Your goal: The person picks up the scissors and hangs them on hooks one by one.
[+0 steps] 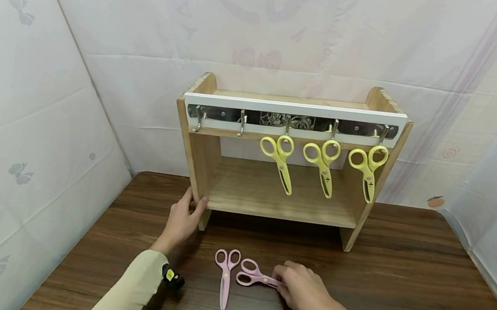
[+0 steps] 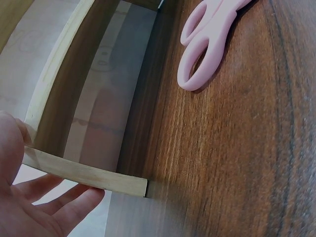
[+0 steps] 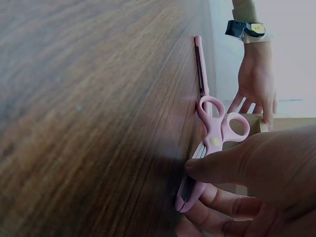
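My left hand (image 1: pixel 181 220) grips the lower left side panel of a wooden shelf rack (image 1: pixel 243 187); in the left wrist view its thumb lies on one side of the panel and its fingers on the other. With thumb and fingers, my right hand (image 1: pixel 306 294) pinches the blades of a pair of pink scissors (image 3: pixel 213 138), handles pointing left. A second pair of pink scissors (image 1: pixel 226 273) lies flat on the table just left of it, blades towards me. Three pairs of yellow scissors (image 1: pixel 282 156) hang by their handle loops from the rack's hooks.
The rack's metal hook strip (image 1: pixel 225 114) is fixed to a white board; its two left hooks carry nothing. A dark wood-grain table (image 1: pixel 430 287) lies under everything. Patterned white sheets (image 1: pixel 142 20) stand behind and at both sides.
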Tool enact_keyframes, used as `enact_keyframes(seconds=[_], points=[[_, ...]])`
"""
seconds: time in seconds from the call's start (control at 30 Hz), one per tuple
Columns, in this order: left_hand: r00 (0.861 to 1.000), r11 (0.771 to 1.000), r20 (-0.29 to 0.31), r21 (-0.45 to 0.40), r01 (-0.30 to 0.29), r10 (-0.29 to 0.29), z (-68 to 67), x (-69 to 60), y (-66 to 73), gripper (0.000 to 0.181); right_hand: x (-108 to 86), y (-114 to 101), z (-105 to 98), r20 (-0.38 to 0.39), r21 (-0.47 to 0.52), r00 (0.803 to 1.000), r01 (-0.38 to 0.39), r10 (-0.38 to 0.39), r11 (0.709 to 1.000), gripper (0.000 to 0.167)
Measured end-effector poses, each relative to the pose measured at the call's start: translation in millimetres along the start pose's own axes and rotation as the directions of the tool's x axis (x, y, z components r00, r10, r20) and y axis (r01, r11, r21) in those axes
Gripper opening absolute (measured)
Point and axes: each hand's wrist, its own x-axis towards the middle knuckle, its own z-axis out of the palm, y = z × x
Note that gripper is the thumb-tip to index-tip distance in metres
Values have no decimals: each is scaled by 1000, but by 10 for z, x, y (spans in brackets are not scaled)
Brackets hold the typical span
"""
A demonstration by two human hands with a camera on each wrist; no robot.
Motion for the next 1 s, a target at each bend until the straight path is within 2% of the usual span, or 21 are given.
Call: enact_keyframes(seconds=[0.4,0.6,0.77,1.0], points=[[1000,1000,-2,3,-2,2,1,-1,10,42,-11,6,10,4,8,1000,-13,13,1000,23],[1000,1000,4,0,-4,4,-1,2,11,44,-9,7,-25,-12,-5,1000,10,-10,1000,21],[1000,1000,2,-5,-2,2,-5,11,7,44,54,-4,-141,-46,-48,998,51,-53,998,20],[1000,1000,4,3,2,-2,-7,5,4,44,193,-60,-437,-115,-99,988,96,-107,990,18]])
